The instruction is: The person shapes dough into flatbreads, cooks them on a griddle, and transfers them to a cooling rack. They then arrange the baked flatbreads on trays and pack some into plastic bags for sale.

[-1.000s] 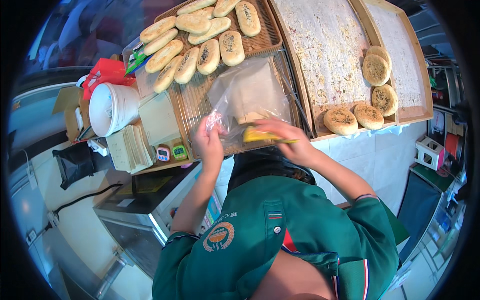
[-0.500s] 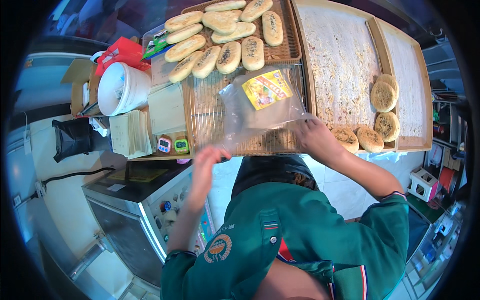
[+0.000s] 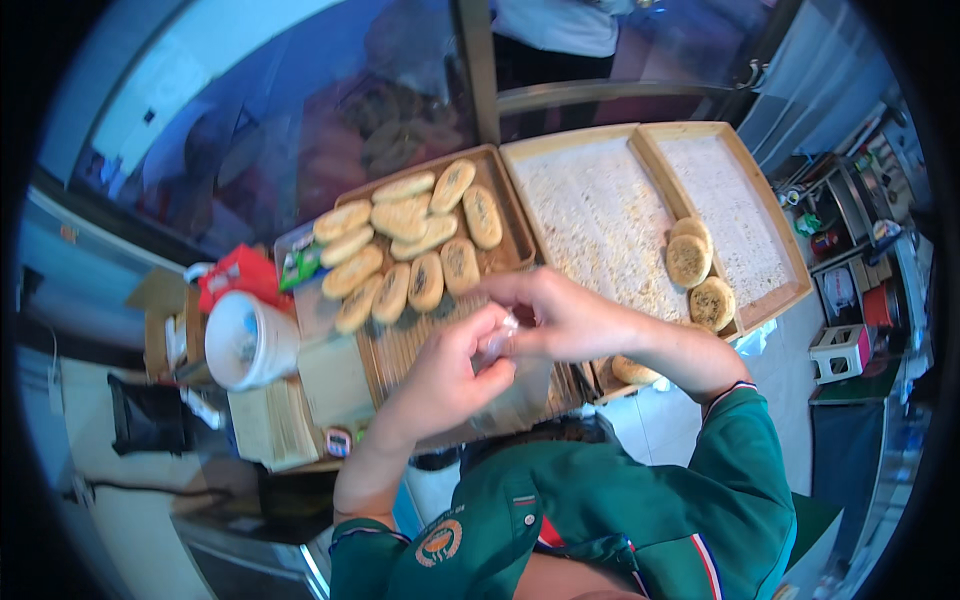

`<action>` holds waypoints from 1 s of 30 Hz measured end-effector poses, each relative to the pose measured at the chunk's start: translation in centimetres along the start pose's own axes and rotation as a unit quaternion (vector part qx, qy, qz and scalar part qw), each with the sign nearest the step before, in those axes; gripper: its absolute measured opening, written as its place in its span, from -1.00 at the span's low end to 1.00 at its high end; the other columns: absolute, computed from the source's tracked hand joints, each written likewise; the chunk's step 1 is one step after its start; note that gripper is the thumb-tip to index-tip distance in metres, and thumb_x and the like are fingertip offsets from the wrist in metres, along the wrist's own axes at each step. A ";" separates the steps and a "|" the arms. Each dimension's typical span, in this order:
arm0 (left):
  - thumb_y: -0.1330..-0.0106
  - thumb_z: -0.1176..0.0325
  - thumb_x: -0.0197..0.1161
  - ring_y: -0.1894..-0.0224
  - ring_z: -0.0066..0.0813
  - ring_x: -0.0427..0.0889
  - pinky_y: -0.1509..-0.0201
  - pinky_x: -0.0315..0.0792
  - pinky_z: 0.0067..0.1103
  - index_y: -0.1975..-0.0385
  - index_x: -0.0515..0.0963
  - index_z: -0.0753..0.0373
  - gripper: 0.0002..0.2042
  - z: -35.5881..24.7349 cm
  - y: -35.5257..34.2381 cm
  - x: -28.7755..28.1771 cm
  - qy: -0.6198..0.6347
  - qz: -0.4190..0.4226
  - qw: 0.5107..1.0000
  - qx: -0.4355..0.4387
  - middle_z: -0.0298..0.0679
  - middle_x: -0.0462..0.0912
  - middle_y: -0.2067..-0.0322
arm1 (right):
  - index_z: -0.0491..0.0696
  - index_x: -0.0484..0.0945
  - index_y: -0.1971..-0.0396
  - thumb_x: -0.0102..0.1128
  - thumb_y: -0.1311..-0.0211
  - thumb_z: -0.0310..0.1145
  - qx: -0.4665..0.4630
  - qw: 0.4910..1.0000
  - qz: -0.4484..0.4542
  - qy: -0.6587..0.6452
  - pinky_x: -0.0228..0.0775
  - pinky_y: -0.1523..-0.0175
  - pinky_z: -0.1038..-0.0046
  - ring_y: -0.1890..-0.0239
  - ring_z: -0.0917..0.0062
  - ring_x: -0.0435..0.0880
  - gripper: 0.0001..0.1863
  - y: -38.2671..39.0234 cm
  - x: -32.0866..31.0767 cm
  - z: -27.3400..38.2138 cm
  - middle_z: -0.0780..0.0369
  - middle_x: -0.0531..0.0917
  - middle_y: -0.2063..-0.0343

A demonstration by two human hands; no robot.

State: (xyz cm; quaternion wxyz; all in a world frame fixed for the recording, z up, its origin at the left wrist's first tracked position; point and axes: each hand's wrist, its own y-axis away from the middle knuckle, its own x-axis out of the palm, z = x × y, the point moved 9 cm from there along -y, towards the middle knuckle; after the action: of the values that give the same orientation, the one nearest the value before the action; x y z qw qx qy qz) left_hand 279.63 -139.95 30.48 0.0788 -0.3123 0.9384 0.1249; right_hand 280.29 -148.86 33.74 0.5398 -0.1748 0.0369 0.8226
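Observation:
My left hand and my right hand meet over the near part of the wire rack. Bunched clear film of a plastic bag shows between their fingers. Both hands are closed on it, the right one curled over the far side. Most of the bag is hidden or hard to make out below my hands. Just beyond them, oval flatbreads, some topped with dark seeds, lie in a pile on a brown tray and over its near edge.
Two shallow wooden trays at the right hold round breads along a divider. At the left stand a white bucket, stacked paper bags, a small timer and a red bag. A glass partition rises behind.
My hands have come together and moved away from my body, gathering the bag that was spread between them. The view has tilted up, showing more glass. The yellow label is out of sight.

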 end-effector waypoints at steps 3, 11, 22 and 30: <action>-0.13 0.57 0.20 0.34 -0.55 0.60 0.26 0.46 -0.62 0.13 0.43 0.33 -0.71 -3.2 -1.1 -0.3 -0.263 -0.087 0.959 0.058 -0.21 0.58 0.27 | -0.21 0.61 0.39 0.36 -0.10 -0.29 0.023 0.995 0.015 0.099 0.37 0.39 0.33 0.53 0.34 0.60 -0.74 0.9 -2.1 0.6 0.10 0.61 0.57; -0.22 0.16 0.16 -0.16 -0.07 0.39 -0.16 0.33 -0.27 -0.11 0.24 0.41 -0.44 -1.0 -1.2 -4.1 -0.141 -0.310 0.854 0.393 0.13 0.38 -0.09 | -0.16 0.60 0.51 0.18 -0.16 -0.43 0.007 0.973 -0.226 0.034 0.42 0.21 0.53 0.42 0.64 0.59 -0.87 2.0 -14.7 0.9 0.28 0.63 0.53; -0.25 0.04 0.27 -0.45 0.16 -0.02 -0.47 -0.25 0.07 -0.33 0.14 0.42 -0.22 29.6 8.2 -0.6 -0.462 -0.135 0.876 -0.022 0.20 0.04 -0.38 | -0.11 0.47 0.61 0.11 -0.23 -0.41 0.111 0.962 -0.224 0.113 0.31 0.40 0.68 0.54 0.77 0.49 -0.79 -4.6 -29.6 -4.0 0.35 0.57 0.62; -0.23 -0.03 0.20 -0.47 0.14 -0.05 -0.48 -0.34 0.07 -0.33 0.20 0.43 -0.21 33.4 9.5 0.1 -0.457 -0.099 0.880 -0.086 0.10 0.09 -0.41 | -0.20 0.66 0.41 0.25 -0.27 -0.32 0.105 0.929 -0.306 0.181 0.45 0.48 0.57 0.55 0.69 0.56 -0.77 -9.7 -35.8 -8.8 0.32 0.61 0.59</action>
State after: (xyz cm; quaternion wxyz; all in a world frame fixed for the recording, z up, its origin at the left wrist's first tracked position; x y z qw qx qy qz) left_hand 276.17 -123.15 0.30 0.4836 -0.3175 0.7478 0.3257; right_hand 303.94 -178.40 38.51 0.7650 -0.2656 0.1652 0.5630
